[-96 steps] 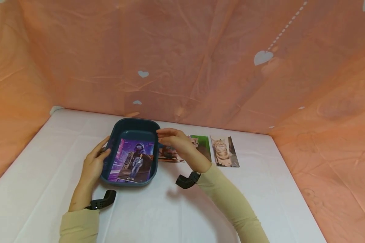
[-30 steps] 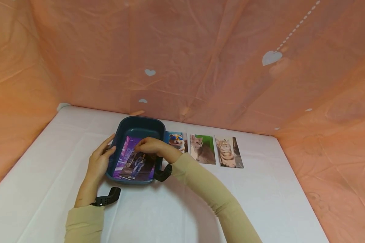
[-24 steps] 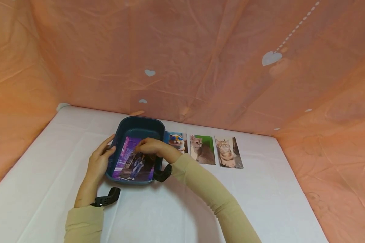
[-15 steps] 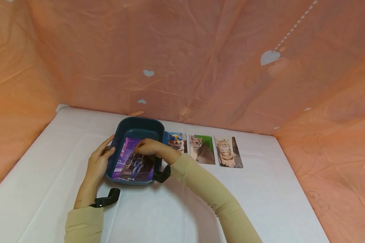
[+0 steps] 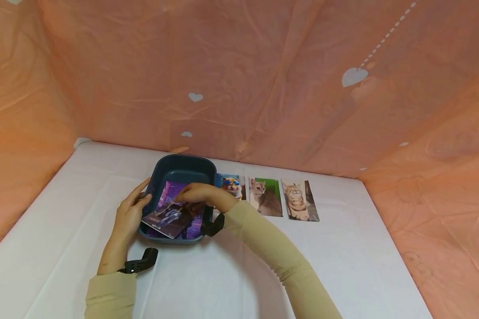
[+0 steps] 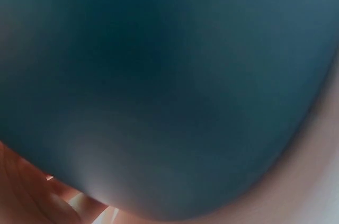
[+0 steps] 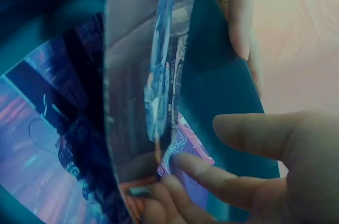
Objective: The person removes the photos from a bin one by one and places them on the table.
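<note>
A dark blue-green tray (image 5: 183, 165) sits on the left of the white table. My left hand (image 5: 129, 212) holds its left side, thumb at the rim and fingers along the outer wall. Inside, my right hand (image 5: 201, 193) pinches the upper end of a photo card (image 5: 169, 223) showing a standing figure in blue jeans. That card is tilted and raised off a purple picture card (image 5: 193, 230) lying beneath it. In the right wrist view the photo card (image 7: 143, 75) stands edge-up by the right fingers (image 7: 249, 134). Tray blur fills most of the left wrist view.
Right of the tray lie three cards in a row: an animal in sunglasses (image 5: 231, 186), partly hidden by the right hand and tray, a cat on green (image 5: 265, 197), and a striped cat (image 5: 297, 201). An orange cloth (image 5: 239, 79) with hearts hangs behind.
My right hand moved from the tray's right rim into it and took hold of the jeans-figure card. Within the last half second that card has lifted and turned, its lower end swinging left.
</note>
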### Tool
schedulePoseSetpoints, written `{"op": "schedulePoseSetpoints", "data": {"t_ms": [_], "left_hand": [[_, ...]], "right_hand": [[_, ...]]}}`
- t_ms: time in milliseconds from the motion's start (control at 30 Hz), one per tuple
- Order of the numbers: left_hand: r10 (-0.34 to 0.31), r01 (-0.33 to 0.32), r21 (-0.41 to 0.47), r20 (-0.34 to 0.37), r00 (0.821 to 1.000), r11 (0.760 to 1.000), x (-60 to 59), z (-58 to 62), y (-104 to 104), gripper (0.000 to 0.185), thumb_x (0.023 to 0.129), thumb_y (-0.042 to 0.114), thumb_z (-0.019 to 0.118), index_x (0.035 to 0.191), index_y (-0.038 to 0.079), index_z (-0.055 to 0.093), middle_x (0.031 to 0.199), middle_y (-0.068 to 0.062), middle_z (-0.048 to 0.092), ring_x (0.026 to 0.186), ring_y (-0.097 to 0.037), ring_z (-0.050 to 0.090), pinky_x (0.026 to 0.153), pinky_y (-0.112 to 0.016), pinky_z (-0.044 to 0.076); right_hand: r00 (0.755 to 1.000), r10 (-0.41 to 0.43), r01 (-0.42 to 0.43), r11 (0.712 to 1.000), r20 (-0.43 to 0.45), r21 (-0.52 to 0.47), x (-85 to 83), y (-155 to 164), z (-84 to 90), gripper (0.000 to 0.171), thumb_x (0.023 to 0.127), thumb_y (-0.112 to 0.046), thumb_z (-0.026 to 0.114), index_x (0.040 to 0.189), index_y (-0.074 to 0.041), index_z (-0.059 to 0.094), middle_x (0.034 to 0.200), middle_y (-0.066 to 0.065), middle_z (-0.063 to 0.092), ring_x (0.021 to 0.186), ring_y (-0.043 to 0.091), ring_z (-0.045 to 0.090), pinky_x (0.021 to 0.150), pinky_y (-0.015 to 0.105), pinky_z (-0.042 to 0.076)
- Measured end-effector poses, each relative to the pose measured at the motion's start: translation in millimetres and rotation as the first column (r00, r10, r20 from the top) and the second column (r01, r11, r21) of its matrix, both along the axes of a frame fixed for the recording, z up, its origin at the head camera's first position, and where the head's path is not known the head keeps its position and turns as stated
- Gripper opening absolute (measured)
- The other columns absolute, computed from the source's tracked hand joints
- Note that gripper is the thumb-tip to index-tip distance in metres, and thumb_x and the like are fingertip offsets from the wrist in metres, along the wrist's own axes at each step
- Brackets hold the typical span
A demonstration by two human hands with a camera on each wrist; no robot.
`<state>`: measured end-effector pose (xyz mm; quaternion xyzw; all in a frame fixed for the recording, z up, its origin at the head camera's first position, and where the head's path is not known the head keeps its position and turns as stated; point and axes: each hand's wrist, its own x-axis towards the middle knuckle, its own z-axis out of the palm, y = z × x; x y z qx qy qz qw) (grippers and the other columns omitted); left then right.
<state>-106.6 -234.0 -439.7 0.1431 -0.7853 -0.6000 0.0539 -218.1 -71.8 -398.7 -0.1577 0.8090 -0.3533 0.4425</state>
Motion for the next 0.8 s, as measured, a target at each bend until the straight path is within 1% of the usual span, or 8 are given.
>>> {"op": "schedulePoseSetpoints", "data": {"t_ms": [33,100,200,300,433,500,667,800], "left_hand": [[0.001,-0.001,-0.001,0.003,1.000,1.000,0.1,-0.2,0,0.050,0.102,0.030,0.042,0.151,0.026,0.031,0.146,-0.026,0.039,0.134,-0.039,0.035,0.111,-0.058,0.022],[0.002,-0.002,0.002,0.007,1.000,1.000,0.2,-0.8,0,0.050,0.102,0.030,0.042,0.151,0.026,0.031,0.145,-0.026,0.039,0.133,-0.038,0.036,0.111,-0.058,0.022],[0.002,-0.002,0.005,0.007,1.000,1.000,0.0,-1.7,0,0.050,0.102,0.030,0.042,0.151,0.027,0.031,0.144,-0.025,0.041,0.132,-0.038,0.037,0.110,-0.057,0.023],[0.000,0.000,0.007,0.003,1.000,1.000,-0.5,-2.2,0,0.050,0.102,0.030,0.042,0.151,0.026,0.031,0.143,-0.026,0.042,0.131,-0.038,0.038,0.110,-0.057,0.024],[-0.004,0.004,0.003,-0.002,1.000,1.000,-1.1,-2.2,0,0.050,0.102,0.030,0.042,0.151,0.025,0.031,0.142,-0.026,0.043,0.131,-0.039,0.038,0.110,-0.057,0.024],[-0.004,0.004,0.000,-0.004,1.000,1.000,-1.3,-2.0,0,0.050,0.102,0.029,0.042,0.150,0.025,0.032,0.142,-0.027,0.043,0.131,-0.039,0.038,0.110,-0.057,0.024],[0.001,-0.001,-0.006,-0.006,1.000,1.000,-1.7,-1.5,-1,0.049,0.102,0.029,0.042,0.150,0.025,0.033,0.141,-0.027,0.044,0.131,-0.039,0.038,0.110,-0.057,0.023],[0.004,-0.005,-0.013,-0.001,1.000,1.000,-2.3,-2.1,-1,0.049,0.102,0.029,0.042,0.150,0.026,0.033,0.140,-0.027,0.045,0.129,-0.038,0.040,0.110,-0.056,0.023]], "right_hand": [[0.999,-0.008,0.008,1.000,0.034,-0.015,0.2,0,-1.4,0.028,0.096,-0.018,0.057,0.115,0.001,0.063,0.082,0.006,0.062,0.062,0.015,0.054,0.054,0.026,0.047],[0.998,-0.004,0.006,1.000,0.063,-0.028,0.5,0,-3.6,0.026,0.095,-0.018,0.057,0.113,0.001,0.064,0.078,0.002,0.058,0.061,0.013,0.053,0.053,0.024,0.045],[0.996,0.027,-0.024,0.999,0.081,-0.035,0.3,0,-5.8,0.026,0.094,-0.019,0.059,0.111,0.000,0.064,0.076,0.000,0.056,0.063,0.010,0.052,0.054,0.022,0.044],[0.995,0.054,-0.049,0.997,0.085,-0.055,-0.5,2,-6.0,0.027,0.093,-0.016,0.060,0.115,0.000,0.064,0.077,-0.001,0.057,0.064,0.010,0.050,0.055,0.021,0.042],[0.995,0.047,-0.035,0.991,0.093,-0.127,-1.4,5,-3.3,0.036,0.091,-0.005,0.061,0.126,0.000,0.060,0.079,0.000,0.055,0.060,0.012,0.046,0.052,0.024,0.042],[0.995,0.037,-0.021,0.985,0.089,-0.169,-2.0,7,-2.1,0.042,0.089,-0.001,0.062,0.131,-0.003,0.057,0.083,0.001,0.055,0.061,0.012,0.046,0.053,0.024,0.042],[0.997,0.024,-0.003,0.966,0.079,-0.257,-2.5,12,-0.2,0.046,0.089,0.001,0.059,0.135,-0.007,0.056,0.095,0.000,0.057,0.076,0.010,0.050,0.062,0.022,0.044],[0.998,0.000,0.022,0.947,0.067,-0.320,-2.0,15,0.1,0.044,0.091,0.000,0.058,0.134,-0.009,0.057,0.094,-0.002,0.060,0.083,0.009,0.054,0.068,0.022,0.046]]}}
